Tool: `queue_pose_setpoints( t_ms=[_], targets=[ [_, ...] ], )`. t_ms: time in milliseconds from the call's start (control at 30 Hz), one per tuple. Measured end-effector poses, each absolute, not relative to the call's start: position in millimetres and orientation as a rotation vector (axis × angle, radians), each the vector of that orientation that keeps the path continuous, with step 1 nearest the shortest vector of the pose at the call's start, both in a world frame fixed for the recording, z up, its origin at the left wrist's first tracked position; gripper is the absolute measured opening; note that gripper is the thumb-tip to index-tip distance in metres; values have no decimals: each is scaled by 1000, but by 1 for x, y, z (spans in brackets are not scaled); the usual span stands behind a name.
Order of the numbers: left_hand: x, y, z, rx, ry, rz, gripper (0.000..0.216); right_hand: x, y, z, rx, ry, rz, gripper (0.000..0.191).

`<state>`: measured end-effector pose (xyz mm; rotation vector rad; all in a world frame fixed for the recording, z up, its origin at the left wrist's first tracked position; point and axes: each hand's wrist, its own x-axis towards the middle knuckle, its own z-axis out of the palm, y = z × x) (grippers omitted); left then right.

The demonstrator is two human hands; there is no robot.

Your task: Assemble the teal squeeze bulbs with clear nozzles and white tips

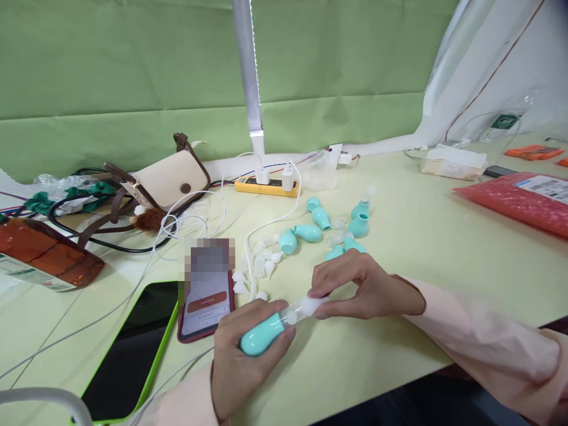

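Note:
My left hand [242, 361] is wrapped round a teal rubber bulb [261, 334] near the table's front edge. A clear plastic tip [306, 307] sticks out of the bulb to the right. My right hand [364, 287] pinches that clear tip between thumb and fingers. Behind my hands lie several more teal bulbs [308, 232] and a cluster of small white cone tips [261, 263] on the pale yellow table [421, 236].
A red-cased phone [206, 307] and a green-edged tablet [128, 355] lie to the left. Further back are a cream handbag [166, 180], a yellow power strip [266, 186] with white cables, a lamp pole [248, 71], and a red bubble mailer [519, 198] at right.

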<state>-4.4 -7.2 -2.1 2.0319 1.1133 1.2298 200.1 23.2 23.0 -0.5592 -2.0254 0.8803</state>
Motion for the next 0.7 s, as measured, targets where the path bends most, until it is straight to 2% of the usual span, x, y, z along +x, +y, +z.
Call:
queue_pose_setpoints(
  t_ms=[133, 400, 700],
  targets=[
    [-6, -8, -3, 2099, 1052, 1234, 15, 202, 24, 24, -516, -2088, 952, 14],
    [-5, -8, -4, 2170, 1026, 1204, 15, 204, 21, 27, -569, -2222, 862, 10],
    [-9, -8, -8, 2417, 881, 1253, 23, 207, 20, 28, -696, -2346, 1043, 20]
  ],
)
